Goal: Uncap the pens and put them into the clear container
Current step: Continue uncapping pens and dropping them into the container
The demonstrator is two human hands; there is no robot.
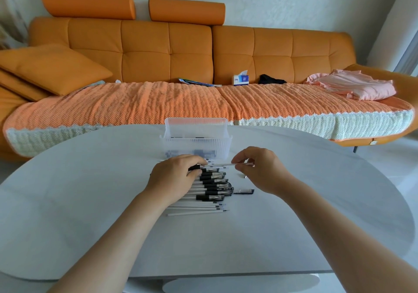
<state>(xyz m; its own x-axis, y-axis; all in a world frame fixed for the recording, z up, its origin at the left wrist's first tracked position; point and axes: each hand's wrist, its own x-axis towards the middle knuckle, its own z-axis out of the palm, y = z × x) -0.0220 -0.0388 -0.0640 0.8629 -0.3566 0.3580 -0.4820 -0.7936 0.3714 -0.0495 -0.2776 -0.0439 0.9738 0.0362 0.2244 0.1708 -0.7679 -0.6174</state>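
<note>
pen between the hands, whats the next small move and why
Probably pull the hands apart along the pen to slip its cap off. The left hand grips the black end, the right hand pinches the white barrel, and the two parts look joined. The clear container waits just beyond the pile.

Your table [90,202] is plain pale grey. The pens [214,187] before you have white barrels with black grips and caps, and the container [196,148] is clear with fine vertical ribs. Behind it you see an orange sofa [144,51] under an orange waffle-knit cover [158,102] edged in cream, and a pale pink garment [352,84].
</note>
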